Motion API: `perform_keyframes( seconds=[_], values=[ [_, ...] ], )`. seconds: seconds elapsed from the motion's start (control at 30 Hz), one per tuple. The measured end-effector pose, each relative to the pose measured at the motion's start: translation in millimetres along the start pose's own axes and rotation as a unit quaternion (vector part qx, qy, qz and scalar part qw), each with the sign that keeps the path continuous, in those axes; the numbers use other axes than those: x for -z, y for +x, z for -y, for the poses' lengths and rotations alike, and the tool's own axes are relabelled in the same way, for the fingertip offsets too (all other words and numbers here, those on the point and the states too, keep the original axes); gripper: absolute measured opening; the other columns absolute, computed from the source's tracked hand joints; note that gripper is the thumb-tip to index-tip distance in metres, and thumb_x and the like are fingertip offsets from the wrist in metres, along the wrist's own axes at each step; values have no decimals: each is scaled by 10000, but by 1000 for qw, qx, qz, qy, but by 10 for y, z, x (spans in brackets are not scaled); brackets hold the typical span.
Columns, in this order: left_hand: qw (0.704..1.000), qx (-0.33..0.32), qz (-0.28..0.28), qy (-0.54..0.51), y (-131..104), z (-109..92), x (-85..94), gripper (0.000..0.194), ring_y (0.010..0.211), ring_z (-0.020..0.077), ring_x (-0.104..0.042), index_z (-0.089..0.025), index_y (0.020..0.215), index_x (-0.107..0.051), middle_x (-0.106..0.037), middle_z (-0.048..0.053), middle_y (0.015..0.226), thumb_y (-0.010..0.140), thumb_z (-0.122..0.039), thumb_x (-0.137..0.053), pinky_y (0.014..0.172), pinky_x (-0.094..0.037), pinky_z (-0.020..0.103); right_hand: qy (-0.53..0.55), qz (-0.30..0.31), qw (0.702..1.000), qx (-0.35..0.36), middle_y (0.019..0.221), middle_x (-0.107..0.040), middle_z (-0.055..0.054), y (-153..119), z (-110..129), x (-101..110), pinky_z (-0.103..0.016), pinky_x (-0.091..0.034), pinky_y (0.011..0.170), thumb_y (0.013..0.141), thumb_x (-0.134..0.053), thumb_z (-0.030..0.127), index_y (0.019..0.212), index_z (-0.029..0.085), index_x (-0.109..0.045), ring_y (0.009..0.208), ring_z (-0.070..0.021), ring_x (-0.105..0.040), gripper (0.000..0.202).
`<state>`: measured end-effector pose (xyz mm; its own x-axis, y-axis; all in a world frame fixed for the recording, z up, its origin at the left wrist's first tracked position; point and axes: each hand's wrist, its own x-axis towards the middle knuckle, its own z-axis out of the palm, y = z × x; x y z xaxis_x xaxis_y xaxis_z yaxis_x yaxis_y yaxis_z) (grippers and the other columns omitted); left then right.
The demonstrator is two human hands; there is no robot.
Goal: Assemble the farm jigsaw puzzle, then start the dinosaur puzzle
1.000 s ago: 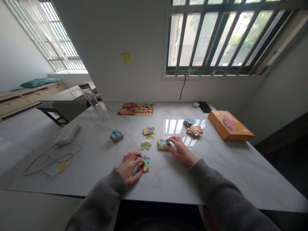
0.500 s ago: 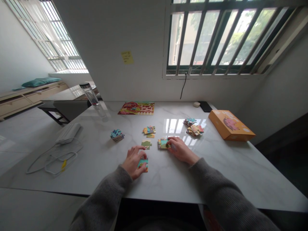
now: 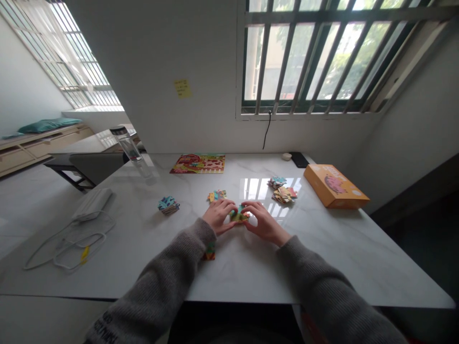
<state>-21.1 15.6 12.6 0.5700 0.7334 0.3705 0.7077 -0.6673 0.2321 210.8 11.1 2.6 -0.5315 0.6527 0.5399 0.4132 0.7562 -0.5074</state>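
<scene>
Green and teal jigsaw puzzle pieces [image 3: 239, 217] lie on the table between my hands. My left hand [image 3: 220, 216] curls around their left side, thumb and fingertips touching them. From the right, my right hand [image 3: 264, 224] grips the same pieces between thumb and fingers. Just behind my left hand is a small pile of puzzle pieces [image 3: 216, 195], partly covered. Another puzzle piece [image 3: 209, 252] lies near my left wrist, half hidden by the sleeve.
Stacked pieces [image 3: 168, 205] stand at left, and two more piles [image 3: 284, 194] at right. An orange box [image 3: 335, 186] is at far right. A farm picture [image 3: 198, 163], a phone [image 3: 299, 160] and a bottle [image 3: 126, 145] lie farther back. A white cable [image 3: 68, 263] coils at left.
My left hand has moved up and right from the near piece to the pieces at my right hand. The right hand stays at those pieces. The view has shifted slightly.
</scene>
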Motion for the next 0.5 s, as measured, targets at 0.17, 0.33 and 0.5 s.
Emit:
perform_keyframes(
  seconds=[0.17, 0.33, 0.5],
  values=[
    [995, 95, -11, 3, 37, 421, -14, 301, 1207, 294, -506, -245, 1094, -618, -616, 70, 1283, 818, -327, -709, 998, -401, 440, -28, 9, 999, -27, 1350, -563, -127, -17, -73, -8, -513, -463, 1051, 864, -606, 158, 1233, 231, -577, 1258, -283, -494, 377],
    [978, 206, -33, 25, 58, 754, -89, 264, 1134, 304, -521, -232, 1071, -636, -639, 80, 1215, 825, -317, -680, 961, -399, 453, -63, 73, 995, -27, 1190, -646, -111, -30, -173, -49, -462, -493, 969, 871, -643, 182, 1072, 225, -643, 1116, -267, -551, 206],
    [972, 230, -42, 27, 30, 713, -113, 298, 1202, 329, -492, -223, 1090, -634, -589, 106, 1305, 808, -311, -671, 1000, -368, 490, -45, 76, 996, -34, 1122, -668, -95, -7, -199, -50, -432, -488, 940, 856, -684, 173, 1035, 219, -640, 1055, -252, -566, 190]
  ],
)
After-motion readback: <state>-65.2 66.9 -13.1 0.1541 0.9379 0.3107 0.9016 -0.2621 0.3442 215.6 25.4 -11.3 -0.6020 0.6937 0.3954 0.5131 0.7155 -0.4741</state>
